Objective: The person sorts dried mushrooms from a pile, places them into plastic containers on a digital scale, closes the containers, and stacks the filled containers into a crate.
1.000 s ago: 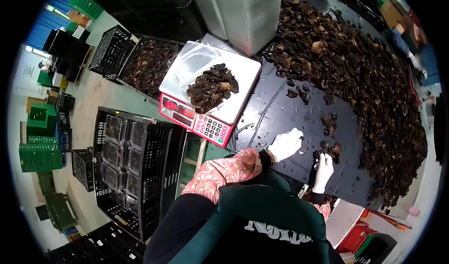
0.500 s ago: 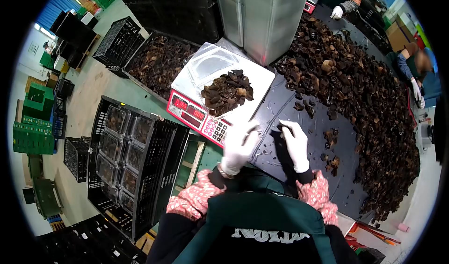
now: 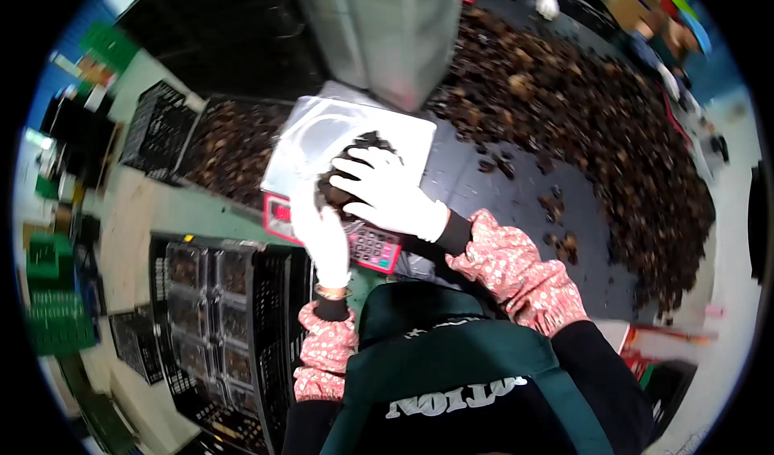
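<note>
Fungus is lying heaped in a clear tub on the scale; looking dark brown to black, crinkled. Probably handling light, soft, slippery; tub rim seemingly offering the firmer hold. Right hand is spreading over the heap, fingers apart. Left hand blurring beside it; cannot tell its grip.

Tall grey panelled column and surroundings. Immediately left of the column: large black panel; farther left, bright-green plastic crate, blurred. Lower left of the column: black perforated plastic crate; well beyond it, green plastic containers. Right of the column: brown cardboard box, with a blue-capped person nearby. Far lower right of the column: small pink cylindrical object, blurred.
</note>
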Available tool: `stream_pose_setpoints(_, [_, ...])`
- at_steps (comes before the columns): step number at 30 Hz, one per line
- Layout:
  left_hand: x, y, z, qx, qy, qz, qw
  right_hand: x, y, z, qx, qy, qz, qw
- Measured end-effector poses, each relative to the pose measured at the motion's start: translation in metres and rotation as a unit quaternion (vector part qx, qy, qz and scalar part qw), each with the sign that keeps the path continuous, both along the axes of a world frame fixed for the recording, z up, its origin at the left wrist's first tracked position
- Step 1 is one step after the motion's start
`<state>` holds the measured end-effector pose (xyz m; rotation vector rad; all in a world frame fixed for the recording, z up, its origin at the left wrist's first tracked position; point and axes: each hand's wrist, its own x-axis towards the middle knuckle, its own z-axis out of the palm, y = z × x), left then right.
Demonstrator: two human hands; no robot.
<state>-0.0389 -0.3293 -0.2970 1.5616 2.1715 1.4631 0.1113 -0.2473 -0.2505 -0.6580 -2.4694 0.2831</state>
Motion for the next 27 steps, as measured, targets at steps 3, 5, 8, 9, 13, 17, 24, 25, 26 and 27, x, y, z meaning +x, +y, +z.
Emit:
stream_pose_setpoints(3, [0.0,-0.004,0.005,-0.019,0.075,-0.052,0.996,0.033,-0.007,-0.013,-0.038,0.125,-0.037,0.991])
stream_pose_setpoints(5, [0.012,-0.006,0.008,0.052,0.106,-0.001,0.993,0.071,-0.024,-0.021,-0.157,0.162,-0.086,0.97])
stream_pose_setpoints(8, [0.024,-0.013,0.02,0.076,0.044,-0.062,0.994,0.141,-0.055,-0.061,-0.111,0.151,-0.199,0.962])
stream_pose_setpoints(9, [0.031,-0.016,0.025,0.068,0.017,-0.105,0.992,0.167,-0.069,-0.067,-0.163,0.143,-0.275,0.937])
stream_pose_setpoints(13, [0.081,-0.023,0.026,0.064,-0.007,-0.251,0.966,0.271,-0.12,-0.104,-0.131,0.098,-0.541,0.825])
stream_pose_setpoints(17, [0.131,-0.032,0.01,-0.03,-0.041,-0.388,0.92,0.304,-0.124,-0.11,-0.04,0.016,-0.592,0.805])
stream_pose_setpoints(24, [0.171,-0.036,-0.001,-0.025,-0.03,-0.486,0.873,0.3,-0.102,-0.115,-0.189,0.144,-0.566,0.79])
stream_pose_setpoints(25, [0.172,-0.037,0.0,-0.023,-0.011,-0.461,0.887,0.301,-0.1,-0.121,-0.243,0.231,-0.551,0.764])
stream_pose_setpoints(26, [0.17,-0.039,0.0,-0.024,-0.009,-0.453,0.891,0.301,-0.096,-0.13,-0.298,0.337,-0.517,0.728])
stream_pose_setpoints(27, [0.168,-0.04,0.001,-0.029,-0.017,-0.435,0.9,0.295,-0.095,-0.115,-0.388,0.375,-0.492,0.683])
